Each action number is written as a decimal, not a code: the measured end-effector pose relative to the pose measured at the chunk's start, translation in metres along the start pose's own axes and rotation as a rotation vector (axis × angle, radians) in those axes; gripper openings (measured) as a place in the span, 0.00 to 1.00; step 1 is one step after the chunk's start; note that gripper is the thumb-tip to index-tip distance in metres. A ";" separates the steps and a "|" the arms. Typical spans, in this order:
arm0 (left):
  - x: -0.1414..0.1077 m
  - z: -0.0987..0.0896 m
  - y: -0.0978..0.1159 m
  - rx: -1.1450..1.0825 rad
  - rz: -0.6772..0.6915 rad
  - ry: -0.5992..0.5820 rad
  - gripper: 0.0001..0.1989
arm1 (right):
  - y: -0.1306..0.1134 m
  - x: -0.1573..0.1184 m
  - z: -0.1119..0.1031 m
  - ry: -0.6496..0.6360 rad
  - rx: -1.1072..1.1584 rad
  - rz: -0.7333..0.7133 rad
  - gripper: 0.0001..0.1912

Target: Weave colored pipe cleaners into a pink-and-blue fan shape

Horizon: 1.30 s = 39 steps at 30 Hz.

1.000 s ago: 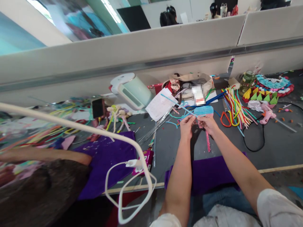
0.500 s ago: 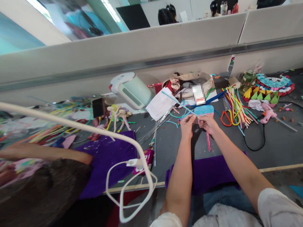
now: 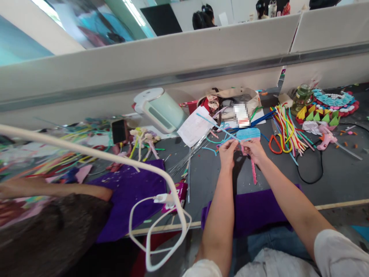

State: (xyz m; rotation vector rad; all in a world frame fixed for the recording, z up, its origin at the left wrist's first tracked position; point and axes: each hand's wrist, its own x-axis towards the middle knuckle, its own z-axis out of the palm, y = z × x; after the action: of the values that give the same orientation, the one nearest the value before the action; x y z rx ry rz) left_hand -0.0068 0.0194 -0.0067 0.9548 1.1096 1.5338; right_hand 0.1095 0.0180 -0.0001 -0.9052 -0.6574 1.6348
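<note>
Between my hands is a flat piece of blue and pink pipe cleaners (image 3: 248,133), blue on its far side. A long blue pipe cleaner (image 3: 216,125) runs from it up to the left. My left hand (image 3: 228,151) pinches this blue pipe cleaner close to the piece's left edge. My right hand (image 3: 253,150) has its fingers closed on the near edge of the piece. A pink strip (image 3: 253,172) hangs toward me below my right hand. My fingertips hide part of the near edge.
Orange-handled scissors (image 3: 275,144) and a bundle of colored pipe cleaners (image 3: 290,130) lie to the right, near a pink glue gun (image 3: 327,138). A white paper (image 3: 196,127) and thin wires (image 3: 190,154) lie left. A white cable (image 3: 138,164) crosses the left foreground beside a co-worker's arm (image 3: 57,189).
My hands have barely shifted and keep hold of the pipe-cleaner piece. At the left, the co-worker's forearm has moved slightly.
</note>
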 end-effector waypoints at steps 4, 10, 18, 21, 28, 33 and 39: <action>0.001 0.000 -0.002 -0.042 0.006 -0.003 0.13 | -0.002 -0.002 0.001 0.004 0.008 -0.006 0.14; 0.001 0.000 -0.003 -0.040 0.003 -0.010 0.12 | -0.002 -0.002 0.002 0.012 -0.030 -0.023 0.15; 0.000 0.001 0.000 -0.016 -0.022 0.015 0.12 | -0.002 -0.007 0.007 0.045 -0.111 -0.244 0.12; 0.000 0.001 0.001 -0.022 -0.032 0.020 0.10 | -0.002 -0.008 0.008 0.049 -0.138 -0.245 0.12; 0.000 0.000 0.001 -0.009 -0.034 0.024 0.08 | -0.003 -0.007 0.006 0.059 -0.119 -0.148 0.15; 0.000 0.000 0.000 0.025 -0.001 0.020 0.07 | -0.003 -0.004 0.004 0.056 -0.111 -0.099 0.15; -0.001 0.001 0.003 0.056 0.024 0.016 0.06 | -0.001 -0.002 0.003 0.033 -0.070 -0.044 0.15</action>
State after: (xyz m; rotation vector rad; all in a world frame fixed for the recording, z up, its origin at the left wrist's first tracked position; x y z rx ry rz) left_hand -0.0058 0.0181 -0.0038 0.9984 1.1611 1.5392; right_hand 0.1076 0.0165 0.0024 -0.9599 -0.7113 1.5626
